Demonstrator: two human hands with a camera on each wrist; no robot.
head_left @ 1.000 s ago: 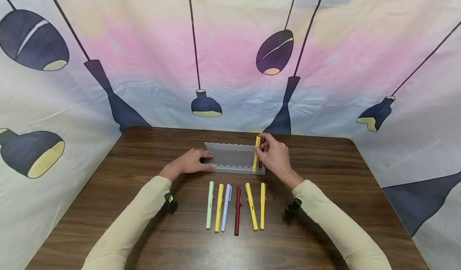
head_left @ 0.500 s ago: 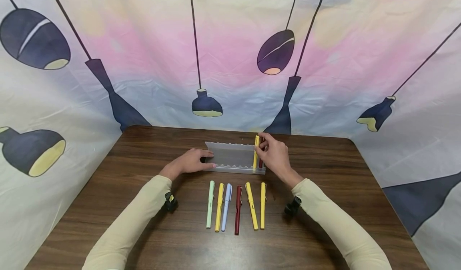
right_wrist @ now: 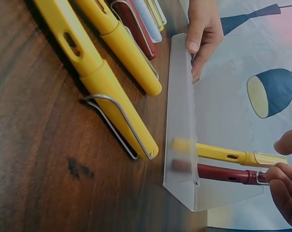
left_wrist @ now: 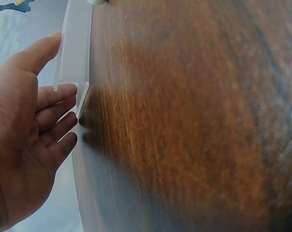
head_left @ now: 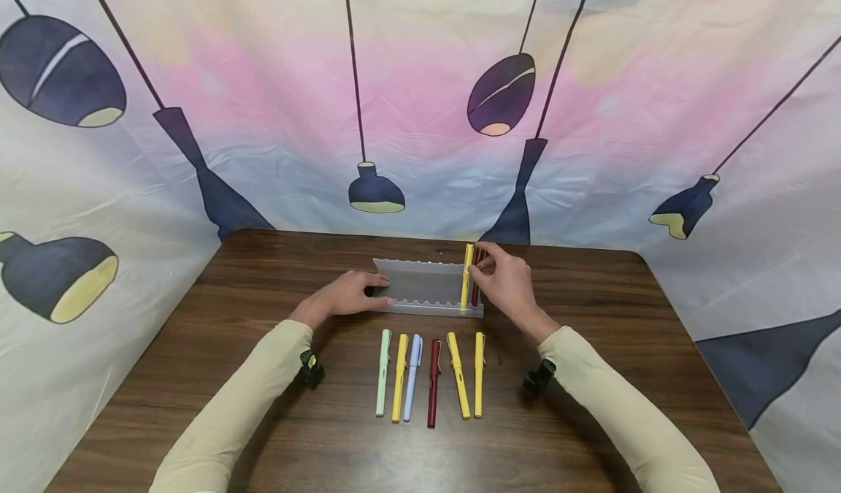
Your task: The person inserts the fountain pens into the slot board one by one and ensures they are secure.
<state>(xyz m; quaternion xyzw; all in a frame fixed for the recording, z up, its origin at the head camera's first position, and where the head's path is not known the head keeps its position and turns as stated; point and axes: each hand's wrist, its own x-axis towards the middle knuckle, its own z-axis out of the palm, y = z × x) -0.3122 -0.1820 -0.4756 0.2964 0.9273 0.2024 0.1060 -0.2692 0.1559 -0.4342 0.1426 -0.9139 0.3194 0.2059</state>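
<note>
A clear plastic pen holder [head_left: 423, 285] with notched edges stands near the table's back. My left hand [head_left: 344, 293] holds its left end, thumb at the front wall [left_wrist: 76, 53] and fingers bent at the end. In the holder's right end a yellow pen [head_left: 467, 277] and a dark red pen [right_wrist: 223, 173] lean side by side. My right hand [head_left: 509, 281] is at their upper ends. Its thumb appears just off the yellow pen, and its bent fingers [right_wrist: 283, 191] are by the red pen's cap, partly cut off in the right wrist view.
In front of the holder lies a row of pens: mint green [head_left: 383, 372], yellow [head_left: 399, 377], light blue [head_left: 412, 377], dark red [head_left: 434, 383], and two more yellow ones, the nearer to my right sleeve being a yellow pen [head_left: 479, 375]. A printed cloth [head_left: 420, 77] hangs behind the table.
My right hand has shifted slightly right, and its thumb has come away from the yellow pen, which stays leaning in the holder. The left hand and the loose pens stay put.
</note>
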